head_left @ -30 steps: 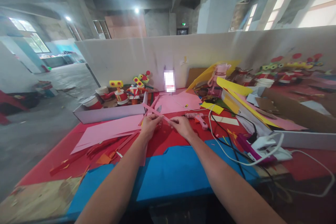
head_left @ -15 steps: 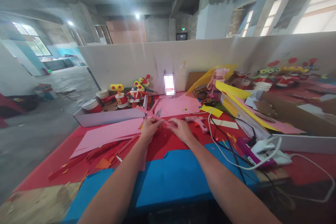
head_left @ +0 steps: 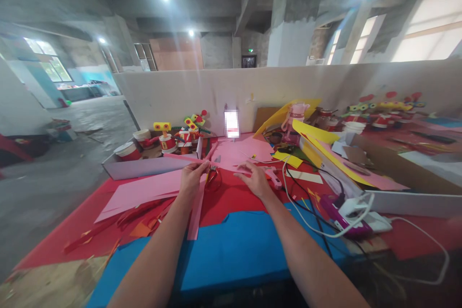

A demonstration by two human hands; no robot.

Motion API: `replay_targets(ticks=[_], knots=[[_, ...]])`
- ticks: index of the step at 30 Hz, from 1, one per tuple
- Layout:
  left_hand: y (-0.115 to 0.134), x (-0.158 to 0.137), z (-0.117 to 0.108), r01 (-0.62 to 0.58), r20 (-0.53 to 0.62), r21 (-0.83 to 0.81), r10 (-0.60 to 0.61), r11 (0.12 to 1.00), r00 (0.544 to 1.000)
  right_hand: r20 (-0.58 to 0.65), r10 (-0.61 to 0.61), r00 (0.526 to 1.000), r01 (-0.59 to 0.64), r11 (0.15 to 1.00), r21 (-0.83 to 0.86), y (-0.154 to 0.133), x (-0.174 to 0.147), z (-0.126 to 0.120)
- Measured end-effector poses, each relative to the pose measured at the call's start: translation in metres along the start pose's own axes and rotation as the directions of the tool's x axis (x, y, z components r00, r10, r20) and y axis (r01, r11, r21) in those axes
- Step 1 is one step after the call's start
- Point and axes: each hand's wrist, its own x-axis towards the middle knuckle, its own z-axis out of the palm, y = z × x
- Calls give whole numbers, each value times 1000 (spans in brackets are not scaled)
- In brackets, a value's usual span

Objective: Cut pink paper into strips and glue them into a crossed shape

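Note:
My left hand [head_left: 193, 180] pinches a pink paper strip [head_left: 222, 166] that stretches sideways over the table. At the strip's other end, my right hand [head_left: 254, 179] has its thumb and fingers around it, the fingertips slightly apart. Scissors with red handles [head_left: 213, 180] lie under the strip, just right of my left hand. A pink glue gun [head_left: 275, 179] rests beside my right hand, which partly hides it. Another pink strip [head_left: 196, 216] lies next to my left forearm, and pink paper sheets [head_left: 139, 192] are spread out to its left.
A blue sheet [head_left: 234, 250] covers the near edge. White and black cables run from a purple power strip [head_left: 346, 216] on the right. A cardboard box [head_left: 426, 202] holds paper scraps; a white tray [head_left: 151, 166] at left holds cup robots [head_left: 168, 142]. A partition [head_left: 180, 91] stands behind.
My hands have moved apart along the strip, left hand to the left and right hand slightly right. The scissors' handles now show between them. The view has tilted up slightly.

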Motion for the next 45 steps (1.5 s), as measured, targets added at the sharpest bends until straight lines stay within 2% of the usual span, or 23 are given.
replay_targets(ticks=[10, 17, 23, 28, 37, 41, 45], knots=[[4, 4, -6, 5, -82, -61, -10, 998, 997, -77, 12, 997, -11, 1000, 20, 6, 2, -3], [-1, 6, -9, 8, -92, -46, -13, 999, 996, -68, 27, 997, -21, 996, 82, 5, 2, -4], [-1, 7, -8, 12, -99, -62, -18, 998, 995, -59, 24, 998, -22, 999, 32, 2, 2, -5], [-1, 6, -10, -11, -76, -40, 8, 999, 997, -71, 44, 997, -41, 998, 53, 8, 2, -2], [3, 1, -2, -16, -57, -42, 14, 999, 998, -139, 189, 972, -186, 982, 38, 19, 2, 2], [2, 2, -2, -20, -83, -80, 13, 997, 996, -152, 237, 960, -222, 969, 107, 17, 2, 2], [4, 1, 0, 6, -37, -147, -11, 989, 999, -162, 282, 946, -245, 945, 216, 14, 2, 4]])
